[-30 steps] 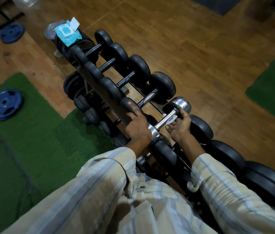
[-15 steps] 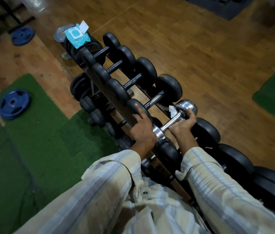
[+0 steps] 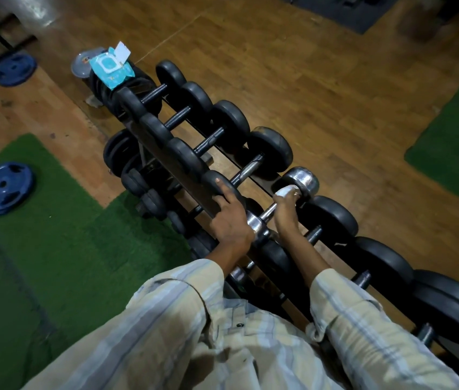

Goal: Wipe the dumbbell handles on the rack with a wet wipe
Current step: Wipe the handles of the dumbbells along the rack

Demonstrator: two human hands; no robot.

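Observation:
A long rack [image 3: 194, 190] carries a row of black dumbbells running from far left to near right. Among them lies a chrome dumbbell [image 3: 302, 180]. My right hand [image 3: 286, 211] is wrapped around its handle near the far chrome head, with a white wet wipe [image 3: 286, 190] bunched under the fingers. My left hand [image 3: 229, 218] rests over the near chrome head, its index finger stretched onto the neighbouring black dumbbell's head [image 3: 217, 182]. The part of the handle under my right hand is hidden.
A blue wet wipe pack [image 3: 110, 67] with its flap up lies on stacked plates at the rack's far end. Blue weight plates [image 3: 4, 187] [image 3: 15, 69] lie on the floor at left. Green mats [image 3: 53, 243] [image 3: 456, 147] flank the wooden floor.
My right hand slid with the wipe along the chrome handle toward the far head. My left hand stayed on the near head. The camera shifted slightly.

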